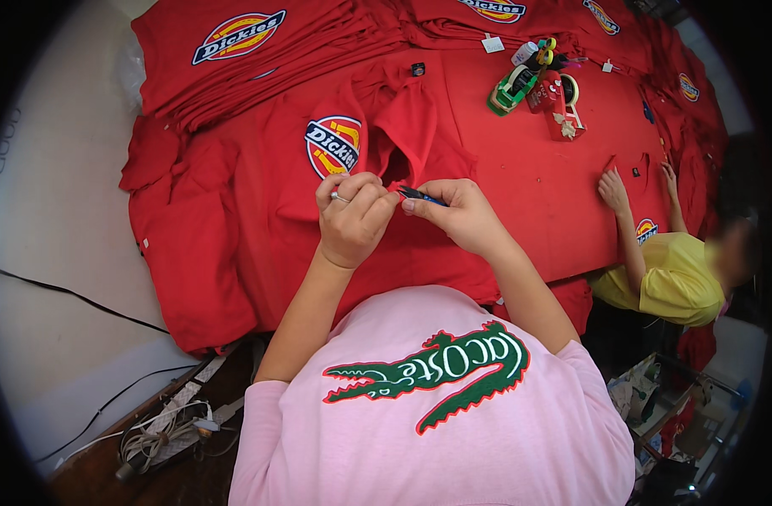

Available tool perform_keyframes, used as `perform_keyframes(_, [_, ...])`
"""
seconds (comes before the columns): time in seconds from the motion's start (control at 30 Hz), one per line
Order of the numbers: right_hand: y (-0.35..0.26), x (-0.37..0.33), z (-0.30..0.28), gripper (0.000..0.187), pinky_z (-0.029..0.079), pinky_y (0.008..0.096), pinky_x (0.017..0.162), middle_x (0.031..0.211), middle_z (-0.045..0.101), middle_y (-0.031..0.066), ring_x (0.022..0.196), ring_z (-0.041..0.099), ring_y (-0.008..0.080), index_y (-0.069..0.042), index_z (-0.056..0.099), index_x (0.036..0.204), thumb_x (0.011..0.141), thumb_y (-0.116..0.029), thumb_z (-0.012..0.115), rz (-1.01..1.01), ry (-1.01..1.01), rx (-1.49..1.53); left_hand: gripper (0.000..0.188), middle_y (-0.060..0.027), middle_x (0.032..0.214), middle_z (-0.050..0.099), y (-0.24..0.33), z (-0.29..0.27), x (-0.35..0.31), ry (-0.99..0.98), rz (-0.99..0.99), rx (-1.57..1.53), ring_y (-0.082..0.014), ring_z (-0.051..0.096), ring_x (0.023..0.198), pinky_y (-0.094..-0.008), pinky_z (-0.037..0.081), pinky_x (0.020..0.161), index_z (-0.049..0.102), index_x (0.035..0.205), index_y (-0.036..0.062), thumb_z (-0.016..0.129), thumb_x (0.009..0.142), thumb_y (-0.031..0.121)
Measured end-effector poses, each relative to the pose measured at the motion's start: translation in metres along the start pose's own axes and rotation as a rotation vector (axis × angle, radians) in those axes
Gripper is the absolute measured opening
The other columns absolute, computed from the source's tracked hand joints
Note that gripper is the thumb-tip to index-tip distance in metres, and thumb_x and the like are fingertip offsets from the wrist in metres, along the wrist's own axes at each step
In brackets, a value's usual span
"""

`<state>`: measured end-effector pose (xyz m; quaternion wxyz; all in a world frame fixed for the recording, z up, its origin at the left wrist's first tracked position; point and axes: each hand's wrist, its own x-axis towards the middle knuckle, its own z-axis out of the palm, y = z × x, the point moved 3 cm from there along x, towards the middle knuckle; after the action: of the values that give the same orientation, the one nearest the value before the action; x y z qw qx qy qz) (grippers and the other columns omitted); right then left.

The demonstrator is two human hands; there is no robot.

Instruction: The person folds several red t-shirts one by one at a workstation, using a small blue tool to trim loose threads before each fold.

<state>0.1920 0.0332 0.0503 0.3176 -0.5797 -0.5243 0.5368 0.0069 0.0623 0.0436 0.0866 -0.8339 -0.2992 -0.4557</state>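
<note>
In front of me a red T-shirt [276, 185] with a colourful chest emblem lies spread on the table. My left hand [352, 215], with a ring on one finger, pinches a fold of its fabric near the neck opening. Close against that fold, my right hand [457, 215] is closed around small thread snips [421, 196] with dark blades and a blue-black handle. The blade tips point left and meet the fabric between my hands. A small dark neck label [418, 69] shows at the far side of the shirt.
Stacked red shirts [268, 76] fill the far left. Tape dispensers, one green [512, 91] and one red [564, 126], stand at the far right with a white spool. A person in a yellow shirt [677, 278] handles another red shirt at right. Cables [162, 434] lie lower left.
</note>
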Motion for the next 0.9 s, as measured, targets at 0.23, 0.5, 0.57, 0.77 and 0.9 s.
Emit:
perform_keyframes(0.23, [0.000, -0.002, 0.001, 0.031, 0.041, 0.0290, 0.059, 0.065, 0.057, -0.0004, 0.063, 0.048, 0.0067, 0.002, 0.078, 0.094, 0.095, -0.029, 0.075, 0.047, 0.039, 0.066, 0.023, 0.0031, 0.085, 0.066, -0.005, 0.004, -0.004, -0.022, -0.005, -0.029, -0.0162, 0.067, 0.095, -0.0384, 0.040, 0.097, 0.070, 0.088, 0.0172, 0.083, 0.072, 0.011])
perform_keyframes(0.5, [0.107, 0.008, -0.066, 0.037, 0.042, 0.0292, 0.046, 0.062, 0.051, -0.0012, 0.050, 0.049, 0.0086, -0.002, 0.069, 0.093, 0.098, -0.038, 0.071, 0.198, 0.397, -0.021, 0.041, -0.0125, 0.117, 0.068, -0.131, -0.013, -0.061, 0.015, -0.728, 0.027, -0.0308, 0.064, 0.111, -0.0436, 0.047, 0.100, 0.064, 0.123, 0.0039, 0.080, 0.088, 0.018])
perform_keyframes(0.57, [0.152, -0.003, -0.100, 0.039, 0.045, 0.0339, 0.047, 0.060, 0.053, 0.0054, 0.050, 0.057, 0.0138, 0.001, 0.069, 0.092, 0.100, -0.037, 0.068, 0.241, 0.479, -0.231, 0.035, -0.0151, 0.112, 0.069, -0.148, -0.040, -0.107, 0.022, -0.887, -0.039, -0.0298, 0.066, 0.105, -0.0413, 0.051, 0.093, 0.063, 0.119, 0.0003, 0.078, 0.090, 0.013])
perform_keyframes(0.77, [0.240, -0.055, -0.160, 0.049, 0.053, 0.0509, 0.081, 0.098, 0.072, 0.0272, 0.095, 0.071, 0.0448, 0.002, 0.068, 0.113, 0.088, -0.038, 0.076, 0.310, 0.665, -0.664, 0.025, -0.0130, 0.092, 0.070, -0.072, -0.106, -0.268, -0.123, -1.323, -0.211, -0.0205, 0.066, 0.081, -0.0333, 0.055, 0.079, 0.066, 0.104, -0.0025, 0.079, 0.091, 0.015])
perform_keyframes(0.9, [0.218, -0.056, -0.152, 0.050, 0.052, 0.0482, 0.096, 0.118, 0.069, 0.0229, 0.113, 0.065, 0.0412, -0.002, 0.064, 0.125, 0.084, -0.025, 0.081, 0.216, 0.750, -0.865, 0.026, -0.0110, 0.090, 0.070, 0.001, -0.134, -0.307, -0.231, -1.476, 0.016, -0.0206, 0.066, 0.078, -0.0349, 0.053, 0.075, 0.067, 0.098, -0.0007, 0.081, 0.088, 0.019])
